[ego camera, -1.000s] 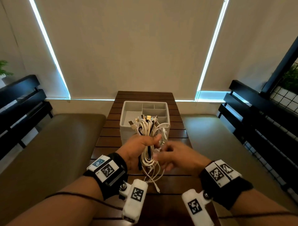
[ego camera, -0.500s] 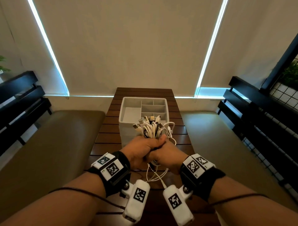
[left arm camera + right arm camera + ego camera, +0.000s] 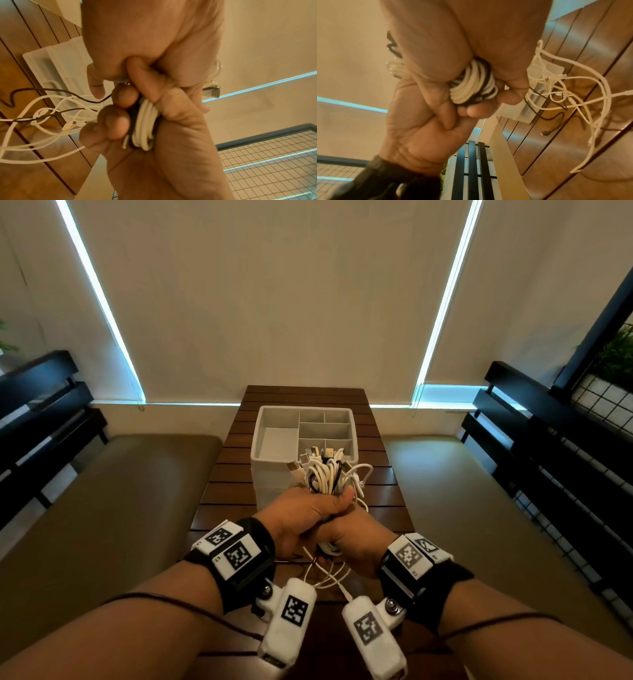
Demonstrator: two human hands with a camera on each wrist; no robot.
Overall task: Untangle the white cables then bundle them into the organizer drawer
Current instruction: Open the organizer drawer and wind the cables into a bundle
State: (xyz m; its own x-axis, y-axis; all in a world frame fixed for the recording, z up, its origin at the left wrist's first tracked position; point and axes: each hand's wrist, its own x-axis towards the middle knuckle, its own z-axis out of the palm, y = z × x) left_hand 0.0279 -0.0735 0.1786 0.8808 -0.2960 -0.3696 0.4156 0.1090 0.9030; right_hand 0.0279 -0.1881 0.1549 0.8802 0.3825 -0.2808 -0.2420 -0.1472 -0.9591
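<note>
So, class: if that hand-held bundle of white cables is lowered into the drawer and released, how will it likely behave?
Probably floppy: loose ends dangle below the bundle of white cables. It would likely spring apart, since only the left hand and right hand squeeze the loops together. Stiff plugs may snag on the organizer drawer dividers.

The table [image 3: 239, 474] runs away from the person, between a bench [image 3: 113, 508] on the left and another bench [image 3: 455, 494] on the right. The organizer drawer [image 3: 274, 474] stands on the table toward its far end, with blinds [image 3: 274, 302] behind it. Just in front of the drawer, above the table, the left hand [image 3: 305, 518] and right hand [image 3: 352, 539] meet around the cable bundle [image 3: 325, 474], the left on top and slightly forward, the right beneath and nearer the person. The bundle's plug ends stick up over the drawer's near compartments. Loose cable tails [image 3: 329, 577] hang below the hands, between the wrists, down to the tabletop.
</note>
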